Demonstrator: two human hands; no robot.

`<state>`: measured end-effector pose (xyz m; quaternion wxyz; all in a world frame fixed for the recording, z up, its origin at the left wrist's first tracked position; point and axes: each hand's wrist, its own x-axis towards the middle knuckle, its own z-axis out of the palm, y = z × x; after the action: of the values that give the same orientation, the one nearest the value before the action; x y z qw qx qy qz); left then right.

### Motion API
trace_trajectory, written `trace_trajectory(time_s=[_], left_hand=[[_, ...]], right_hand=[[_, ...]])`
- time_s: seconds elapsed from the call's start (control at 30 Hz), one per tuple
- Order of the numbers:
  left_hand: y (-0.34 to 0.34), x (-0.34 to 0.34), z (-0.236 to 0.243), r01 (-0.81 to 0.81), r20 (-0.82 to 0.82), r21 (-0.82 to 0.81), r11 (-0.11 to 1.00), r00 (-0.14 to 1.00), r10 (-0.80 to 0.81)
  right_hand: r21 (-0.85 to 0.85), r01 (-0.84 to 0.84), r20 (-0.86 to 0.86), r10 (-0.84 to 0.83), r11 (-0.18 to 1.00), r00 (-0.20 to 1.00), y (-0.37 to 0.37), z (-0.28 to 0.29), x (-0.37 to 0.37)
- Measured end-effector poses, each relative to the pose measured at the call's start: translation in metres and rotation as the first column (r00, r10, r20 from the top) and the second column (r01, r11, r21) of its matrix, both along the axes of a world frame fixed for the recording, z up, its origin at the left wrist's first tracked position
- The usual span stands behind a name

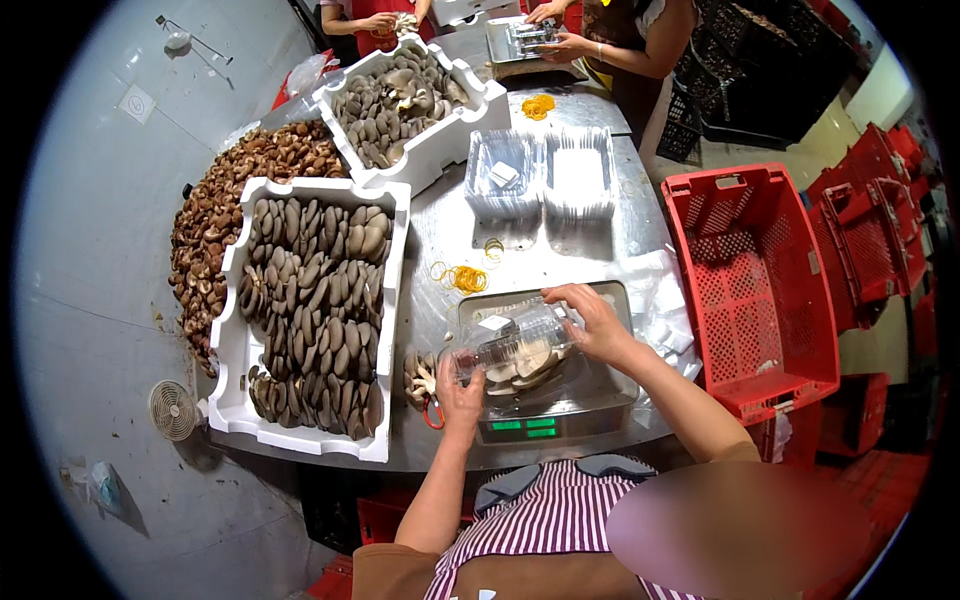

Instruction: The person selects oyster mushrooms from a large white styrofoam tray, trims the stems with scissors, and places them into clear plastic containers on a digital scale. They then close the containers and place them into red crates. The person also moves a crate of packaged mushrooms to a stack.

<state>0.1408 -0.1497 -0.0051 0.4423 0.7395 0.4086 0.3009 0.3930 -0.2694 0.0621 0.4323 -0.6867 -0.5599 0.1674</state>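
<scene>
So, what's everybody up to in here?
Someone is holding a clear plastic container between their left hand and right hand, above a scale with a green-lit display. Pale mushrooms show below it; whether they sit in a tray is hard to tell. On the left, a white foam box holds rows of grey mushrooms. Across the table, a co-worker's hands are at a second scale.

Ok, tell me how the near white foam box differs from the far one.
The near box has mushrooms in packed rows; the far box has them heaped loosely. The near box stands nearly square to the view; the far box is turned at an angle. Both are white, open-topped and hold grey-brown mushrooms.
</scene>
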Motion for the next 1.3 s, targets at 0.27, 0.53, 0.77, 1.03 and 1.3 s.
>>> trace_trajectory(time_s=[0.27,0.53,0.77,1.03,1.3], left_hand=[[0.003,-0.004,-0.01,0.029,0.113,-0.267,0.963,0.994,0.002],[0.001,-0.014,-0.014,0.105,0.251,-0.432,0.896,0.968,0.007],[-0.002,-0.014,-0.014,0.041,0.208,-0.502,0.864,0.975,0.075],[0.009,-0.005,-0.016,0.103,0.257,-0.478,0.873,0.966,0.027],[0.028,0.021,-0.002,0.102,-0.148,-0.163,0.981,0.981,-0.127]], right_hand=[[-0.051,-0.077,0.112,0.082,0.996,0.99,-0.014,0.012,-0.005],[-0.042,-0.097,0.281,0.104,0.994,0.954,-0.024,-0.002,-0.004],[-0.003,-0.086,0.259,0.084,0.996,0.962,-0.024,0.003,-0.009],[-0.045,-0.008,0.097,0.012,0.999,0.995,0.017,0.009,0.013],[-0.138,0.057,-0.328,-0.1,0.989,0.939,0.035,-0.013,0.024]])
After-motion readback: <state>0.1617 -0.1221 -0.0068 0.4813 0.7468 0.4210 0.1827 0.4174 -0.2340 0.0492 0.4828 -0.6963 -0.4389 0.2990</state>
